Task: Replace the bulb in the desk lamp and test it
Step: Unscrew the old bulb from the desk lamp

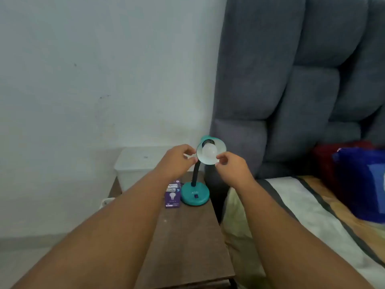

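A teal desk lamp stands on a brown wooden table [187, 236], its round base [194, 195] near the far right corner and its dark neck curving up. The shade [220, 146] faces me, with a white bulb [209, 153] seated inside it. My left hand [177, 161] pinches the shade's left rim between thumb and fingers. My right hand [233, 167] has its fingertips closed on the lower right rim, just beside the bulb. A purple bulb box [173, 195] lies flat on the table, touching the left side of the lamp base.
A white plastic bin [133, 163] stands behind the table against the wall. A grey padded headboard [281, 90] rises to the right. The bed, with a striped sheet [291, 205] and a blue and red bundle [358, 180], adjoins the table's right edge.
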